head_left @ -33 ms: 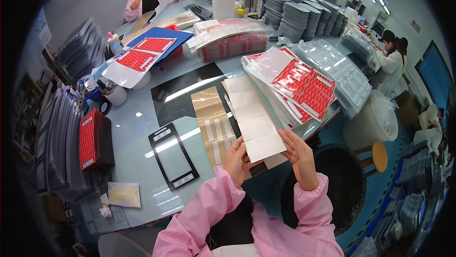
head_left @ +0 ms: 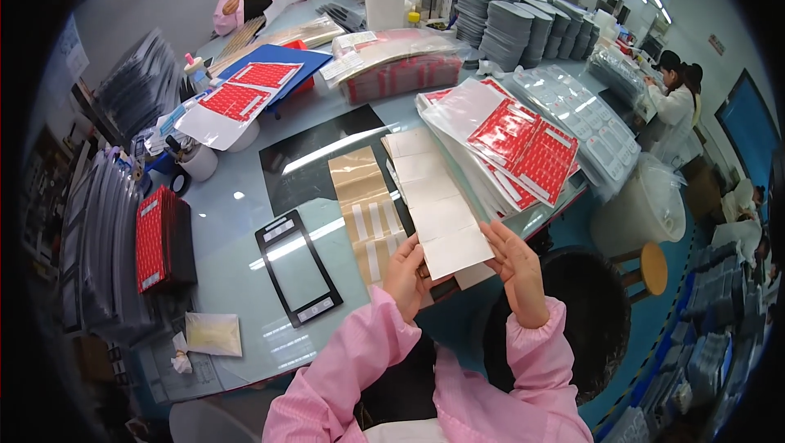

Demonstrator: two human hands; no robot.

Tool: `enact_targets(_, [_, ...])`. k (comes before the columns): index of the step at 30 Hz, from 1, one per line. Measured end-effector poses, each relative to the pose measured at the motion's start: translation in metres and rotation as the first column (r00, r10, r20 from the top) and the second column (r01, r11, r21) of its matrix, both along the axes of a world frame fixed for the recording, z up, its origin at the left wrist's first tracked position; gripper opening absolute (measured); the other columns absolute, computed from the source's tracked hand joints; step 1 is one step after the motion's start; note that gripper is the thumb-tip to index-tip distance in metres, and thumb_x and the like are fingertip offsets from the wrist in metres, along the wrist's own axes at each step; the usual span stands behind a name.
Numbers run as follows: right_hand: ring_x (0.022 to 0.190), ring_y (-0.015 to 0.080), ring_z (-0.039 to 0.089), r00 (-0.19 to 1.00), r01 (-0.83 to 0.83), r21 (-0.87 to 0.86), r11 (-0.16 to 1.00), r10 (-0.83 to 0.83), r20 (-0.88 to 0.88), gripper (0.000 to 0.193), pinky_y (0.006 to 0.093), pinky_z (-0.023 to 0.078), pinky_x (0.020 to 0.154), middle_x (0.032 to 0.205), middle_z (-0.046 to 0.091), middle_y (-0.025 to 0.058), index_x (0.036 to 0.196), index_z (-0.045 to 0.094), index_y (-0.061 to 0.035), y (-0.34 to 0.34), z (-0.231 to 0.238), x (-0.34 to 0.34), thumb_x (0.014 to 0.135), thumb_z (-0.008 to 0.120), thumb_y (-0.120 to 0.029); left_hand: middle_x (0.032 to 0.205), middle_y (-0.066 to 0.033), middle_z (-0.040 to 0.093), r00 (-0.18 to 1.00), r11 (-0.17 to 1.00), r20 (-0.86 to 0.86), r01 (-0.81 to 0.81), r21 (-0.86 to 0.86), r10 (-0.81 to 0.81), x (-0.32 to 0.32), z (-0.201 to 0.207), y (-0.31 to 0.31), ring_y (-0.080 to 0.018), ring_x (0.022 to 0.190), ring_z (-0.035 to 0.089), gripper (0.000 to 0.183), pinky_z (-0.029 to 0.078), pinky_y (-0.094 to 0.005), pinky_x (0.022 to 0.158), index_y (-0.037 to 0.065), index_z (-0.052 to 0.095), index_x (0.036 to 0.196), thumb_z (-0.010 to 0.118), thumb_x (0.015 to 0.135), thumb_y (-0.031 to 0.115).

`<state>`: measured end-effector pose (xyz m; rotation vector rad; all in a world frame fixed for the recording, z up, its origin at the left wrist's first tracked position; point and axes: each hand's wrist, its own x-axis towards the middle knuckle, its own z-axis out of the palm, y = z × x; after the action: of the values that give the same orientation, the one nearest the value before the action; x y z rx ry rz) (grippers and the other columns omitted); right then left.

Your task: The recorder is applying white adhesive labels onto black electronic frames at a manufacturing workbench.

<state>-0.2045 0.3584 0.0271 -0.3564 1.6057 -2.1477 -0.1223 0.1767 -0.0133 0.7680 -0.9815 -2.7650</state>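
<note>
A long cream sheet (head_left: 437, 206) with crosswise creases runs from the middle of the table to its near edge. My left hand (head_left: 405, 278) is closed on the near left corner, thumb and fingers pinching it. Along the right edge lies my right hand (head_left: 517, 273), fingers stretched out and touching the sheet near its corner. Paler paper shows beneath the near end. Left of the sheet is a brown backing strip (head_left: 360, 185) with several white strips on it. Farther left lies a black rectangular frame (head_left: 270, 253) with an open middle and small labels at both ends.
Red-and-white printed sheets (head_left: 540, 152) are piled right of the cream sheet. A black mat (head_left: 307, 157) lies beyond the frame. Stacked red-faced panels (head_left: 155, 238) and a small pouch (head_left: 214, 334) sit at left. A black-lined bin (head_left: 585, 320) and wooden stool (head_left: 652, 269) stand at right. Co-workers are farther off.
</note>
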Motion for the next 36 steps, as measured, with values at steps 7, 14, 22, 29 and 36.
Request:
enact_targets(7, [0.092,0.0158,0.07,1.0,-0.01,0.082,0.997,0.008,0.027,0.052,0.0265,0.059,0.073,0.119,0.07,0.0131,0.151,0.043,0.0055,0.011,-0.008,0.006,0.105,0.056,-0.014,0.109,-0.0073,0.073,0.994,0.978,0.101,0.064,-0.198,-0.045,0.018,0.015,0.006,-0.0174,0.09,0.075,0.037,0.064,-0.0325,0.075,0.004,0.054,0.143,0.049,0.108,0.017])
enact_targets(14, [0.072,0.0087,0.062,0.997,0.062,0.143,0.988,-0.053,-0.063,0.064,0.0223,0.051,0.06,0.089,0.069,0.0048,0.154,0.037,0.0034,0.015,-0.015,0.025,0.097,0.064,-0.003,0.121,-0.0125,0.07,0.985,0.983,0.04,0.173,-0.065,-0.171,0.044,0.009,0.016,-0.0235,0.099,0.075,0.039,0.065,-0.0351,0.08,0.001,0.052,0.143,0.048,0.109,0.021])
enact_targets(22, [0.069,0.0061,0.061,0.994,0.066,0.222,0.973,-0.045,-0.102,0.062,0.0186,0.049,0.057,0.085,0.069,0.004,0.154,0.038,0.0007,0.027,-0.029,0.039,0.097,0.063,-0.001,0.129,-0.0162,0.067,0.952,0.944,0.01,0.306,-0.126,-0.307,0.06,0.011,0.031,-0.0299,0.111,0.072,0.044,0.065,-0.0342,0.083,0.0,0.039,0.151,0.047,0.108,0.008])
enact_targets(29, [0.067,0.003,0.057,0.997,0.047,0.225,0.973,-0.034,-0.065,0.061,0.0175,0.047,0.057,0.083,0.066,0.0004,0.154,0.038,0.0011,0.031,-0.032,0.041,0.099,0.063,0.0,0.131,-0.0202,0.066,0.95,0.946,0.006,0.311,-0.091,-0.311,0.06,-0.002,0.033,-0.0348,0.11,0.072,0.049,0.066,-0.0376,0.083,0.0,0.038,0.151,0.055,0.106,0.012])
enact_targets(36, [0.066,0.0044,0.058,1.0,-0.008,0.205,0.979,0.01,-0.01,0.064,0.0184,0.047,0.058,0.091,0.071,0.0039,0.155,0.035,0.0005,0.023,-0.03,0.041,0.098,0.064,0.0,0.127,-0.0216,0.068,0.96,0.959,0.018,0.281,-0.033,-0.28,0.059,-0.001,0.032,-0.034,0.106,0.074,0.043,0.065,-0.0377,0.083,0.0,0.042,0.145,0.054,0.107,0.016])
